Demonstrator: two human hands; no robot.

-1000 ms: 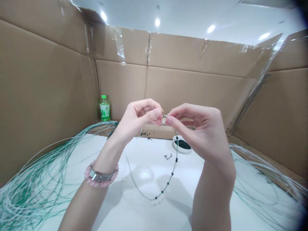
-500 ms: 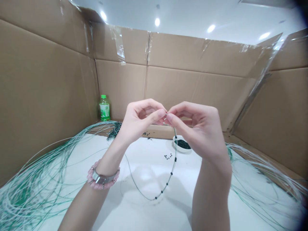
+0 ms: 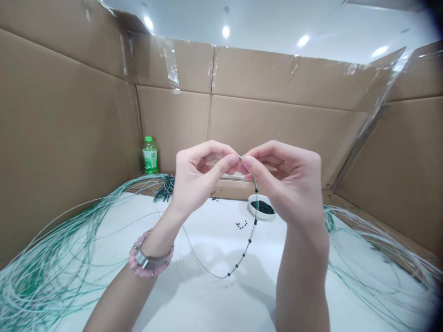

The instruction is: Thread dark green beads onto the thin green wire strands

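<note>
A thin greenish cord [image 3: 249, 241] with several small black beads spaced along it hangs in a loop below my hands. My left hand [image 3: 204, 173] pinches the cord between thumb and forefinger. Fingertip to fingertip with it, my right hand [image 3: 284, 177] also pinches the cord, and a short pale stretch shows between the two thumbs. The beaded side drops from my right hand, while the bare side runs up towards my left wrist. A white bowl [image 3: 250, 210] of black beads stands behind the loop, and a few loose beads [image 3: 241, 224] lie in front of it.
Bundles of green and white cords [image 3: 51, 258] spread over the left of the white table [image 3: 214, 304]; more cords [image 3: 377, 244] lie at the right. A green bottle [image 3: 150, 157] stands in the back left corner. Cardboard walls [image 3: 277, 87] enclose the table.
My hands have drawn slightly apart, so more cord shows between the fingertips. The hanging loop has risen a little and shifted right.
</note>
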